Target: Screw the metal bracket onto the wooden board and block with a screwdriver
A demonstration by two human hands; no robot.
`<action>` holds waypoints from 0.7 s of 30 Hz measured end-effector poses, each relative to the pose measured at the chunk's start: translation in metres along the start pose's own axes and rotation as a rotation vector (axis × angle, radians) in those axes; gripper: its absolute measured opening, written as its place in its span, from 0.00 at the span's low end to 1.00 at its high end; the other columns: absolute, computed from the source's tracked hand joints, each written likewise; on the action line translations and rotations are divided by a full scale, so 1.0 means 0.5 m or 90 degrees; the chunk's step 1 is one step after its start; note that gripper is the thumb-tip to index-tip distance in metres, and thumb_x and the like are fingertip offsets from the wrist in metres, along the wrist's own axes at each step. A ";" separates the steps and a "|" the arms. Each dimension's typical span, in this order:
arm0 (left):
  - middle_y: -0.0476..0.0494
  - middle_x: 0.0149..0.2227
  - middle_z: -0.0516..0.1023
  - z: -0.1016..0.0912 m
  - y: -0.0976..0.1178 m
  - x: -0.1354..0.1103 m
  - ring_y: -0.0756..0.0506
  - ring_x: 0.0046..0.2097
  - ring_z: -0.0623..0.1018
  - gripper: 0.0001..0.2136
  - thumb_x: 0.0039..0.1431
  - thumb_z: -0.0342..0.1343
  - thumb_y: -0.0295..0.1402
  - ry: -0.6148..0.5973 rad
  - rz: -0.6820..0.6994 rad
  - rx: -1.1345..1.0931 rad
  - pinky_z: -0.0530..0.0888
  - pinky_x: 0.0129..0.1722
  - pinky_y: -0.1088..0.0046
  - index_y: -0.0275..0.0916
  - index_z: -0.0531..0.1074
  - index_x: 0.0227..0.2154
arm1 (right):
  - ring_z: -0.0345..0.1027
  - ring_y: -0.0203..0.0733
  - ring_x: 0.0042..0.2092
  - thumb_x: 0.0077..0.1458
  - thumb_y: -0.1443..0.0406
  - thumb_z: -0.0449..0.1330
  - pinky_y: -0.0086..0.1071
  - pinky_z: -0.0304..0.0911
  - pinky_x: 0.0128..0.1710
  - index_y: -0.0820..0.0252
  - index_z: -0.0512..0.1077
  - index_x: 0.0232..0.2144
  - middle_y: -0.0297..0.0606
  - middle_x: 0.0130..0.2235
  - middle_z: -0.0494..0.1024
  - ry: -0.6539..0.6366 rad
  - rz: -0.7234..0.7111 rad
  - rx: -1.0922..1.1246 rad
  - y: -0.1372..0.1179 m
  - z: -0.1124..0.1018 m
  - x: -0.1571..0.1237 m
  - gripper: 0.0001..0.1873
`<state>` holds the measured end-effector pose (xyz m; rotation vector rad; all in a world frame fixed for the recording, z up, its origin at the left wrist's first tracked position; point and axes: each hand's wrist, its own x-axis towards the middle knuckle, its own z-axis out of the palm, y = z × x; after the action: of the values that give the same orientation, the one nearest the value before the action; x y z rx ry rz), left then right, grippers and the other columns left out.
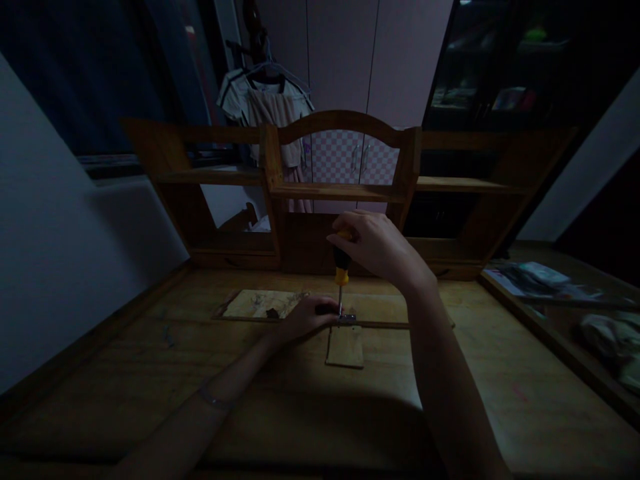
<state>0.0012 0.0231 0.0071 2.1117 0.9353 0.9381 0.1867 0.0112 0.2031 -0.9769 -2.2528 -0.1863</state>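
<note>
My right hand (373, 243) is wrapped round the top of a yellow-and-black screwdriver (342, 273), which stands nearly upright with its shaft pointing down. The screwdriver's tip meets a small metal hinge (347, 319). At the hinge's left end, my left hand (313, 315) has its fingers closed on it, close beside the tip. Any screw under the tip is too small to make out. The hinge lies where a long wooden board (385, 310) meets a small square wooden piece (346, 347). Part of the long board is hidden behind my left hand.
All this lies on a wooden desktop (280, 400). A wooden shelf unit (337, 193) rises along its back edge. On the board's left part is a pale, damaged-looking patch (257, 303). Papers (540, 275) and crumpled cloth (613, 343) lie at the right. The room is dim.
</note>
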 end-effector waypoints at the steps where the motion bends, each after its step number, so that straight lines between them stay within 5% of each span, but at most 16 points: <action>1: 0.45 0.39 0.80 0.000 0.000 0.000 0.46 0.41 0.78 0.08 0.57 0.61 0.33 0.003 0.002 -0.004 0.71 0.44 0.73 0.39 0.78 0.39 | 0.67 0.39 0.38 0.63 0.62 0.61 0.29 0.57 0.37 0.60 0.74 0.41 0.37 0.38 0.74 0.002 -0.003 0.009 0.002 -0.002 0.000 0.07; 11: 0.46 0.40 0.80 -0.002 0.003 -0.001 0.46 0.42 0.78 0.08 0.57 0.61 0.32 0.009 0.005 0.005 0.71 0.45 0.73 0.39 0.79 0.40 | 0.69 0.38 0.37 0.56 0.71 0.59 0.27 0.58 0.35 0.61 0.78 0.44 0.36 0.39 0.77 -0.027 -0.015 0.041 0.010 -0.025 -0.007 0.13; 18: 0.46 0.40 0.80 0.001 -0.001 0.000 0.47 0.42 0.78 0.09 0.57 0.61 0.31 0.020 0.009 0.022 0.70 0.46 0.73 0.39 0.79 0.40 | 0.66 0.36 0.34 0.61 0.67 0.61 0.27 0.55 0.32 0.61 0.76 0.38 0.35 0.34 0.74 -0.013 -0.016 0.011 0.012 -0.015 -0.005 0.04; 21: 0.47 0.40 0.80 0.000 0.002 0.001 0.47 0.42 0.78 0.08 0.56 0.62 0.31 0.016 0.011 0.037 0.70 0.45 0.74 0.39 0.79 0.40 | 0.64 0.37 0.33 0.60 0.61 0.63 0.29 0.52 0.30 0.62 0.72 0.33 0.36 0.33 0.72 0.002 0.019 -0.038 0.012 -0.008 -0.004 0.09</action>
<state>0.0019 0.0230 0.0080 2.1650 0.9683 0.9583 0.1941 0.0127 0.2040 -1.0390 -2.2397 -0.2430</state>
